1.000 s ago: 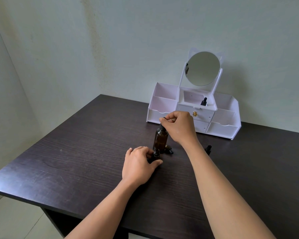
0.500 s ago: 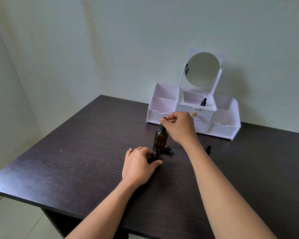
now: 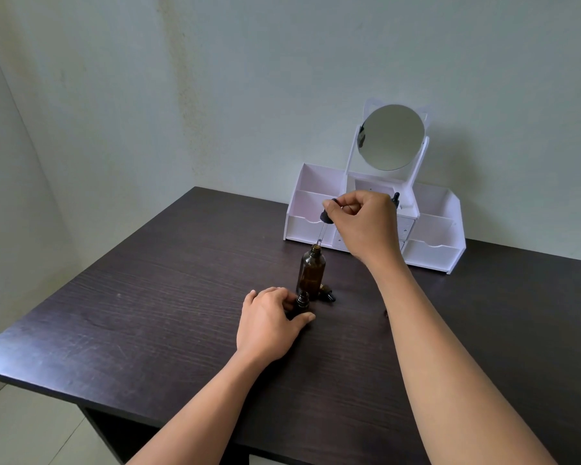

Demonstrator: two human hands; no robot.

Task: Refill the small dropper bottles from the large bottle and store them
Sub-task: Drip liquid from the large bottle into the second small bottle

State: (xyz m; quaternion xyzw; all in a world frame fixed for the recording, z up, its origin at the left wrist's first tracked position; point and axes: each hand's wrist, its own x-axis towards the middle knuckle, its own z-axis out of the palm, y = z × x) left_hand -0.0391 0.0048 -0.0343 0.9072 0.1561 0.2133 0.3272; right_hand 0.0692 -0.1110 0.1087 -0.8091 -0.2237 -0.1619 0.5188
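A large amber bottle [image 3: 311,271] stands upright and uncapped on the dark table [image 3: 148,313]. My right hand [image 3: 366,223] pinches its black dropper cap [image 3: 327,214] above it; the glass pipette's tip hangs just over the bottle's mouth. In front of it my left hand [image 3: 269,322] grips a small dark dropper bottle [image 3: 302,303] with its neck open. A small black dropper cap [image 3: 327,294] lies on the table just right of the large bottle. Another small dropper bottle [image 3: 395,199] stands in the white organizer [image 3: 433,253], partly hidden by my right hand.
The white organizer with open compartments, drawers and a round mirror [image 3: 391,137] stands at the back against the wall. My right forearm hides part of the table to the right of the bottles. The table's front edge runs near the bottom left.
My right hand has lifted the dropper cap up out of the large bottle, drawing the pipette clear of the neck. My left hand has stayed on the small bottle.
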